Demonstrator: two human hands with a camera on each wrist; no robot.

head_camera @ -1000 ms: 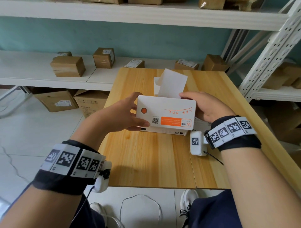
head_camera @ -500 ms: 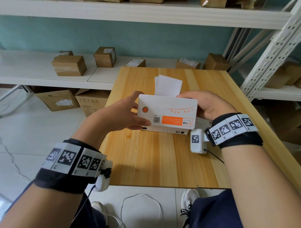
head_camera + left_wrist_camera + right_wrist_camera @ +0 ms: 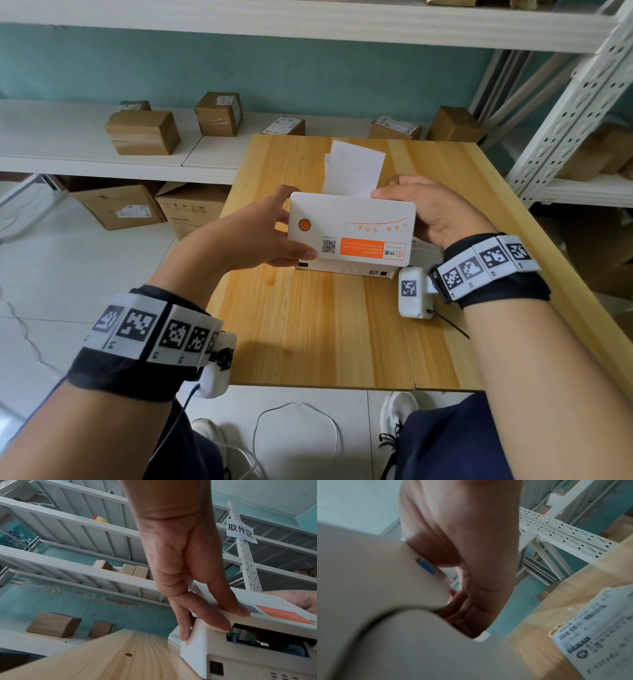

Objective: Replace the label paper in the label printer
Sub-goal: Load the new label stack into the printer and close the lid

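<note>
Two hands are clamped on the white rectangular plastic label printer lid (image 3: pixel 352 228): left hand (image 3: pixel 260 236) pinching its left end, right hand (image 3: pixel 428 212) curled round its right end. White label paper (image 3: pixel 354 168) stands just behind both grips, above the wooden table (image 3: pixel 308 325).

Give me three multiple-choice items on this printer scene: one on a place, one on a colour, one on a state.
1. Where does the label paper stand?
A. behind the raised lid
B. on the floor
C. on a shelf

2. What colour is the round button on the lid?
A. blue
B. orange
C. green

3. How is the lid of the label printer?
A. taken off and lying on the table
B. fully shut
C. partly open

Key: 1 A, the head view shows the paper rising behind the lid. 2 B, it shows orange. 3 C, the left wrist view shows a dark gap under the lid, which the left hand and right hand grip.
</note>
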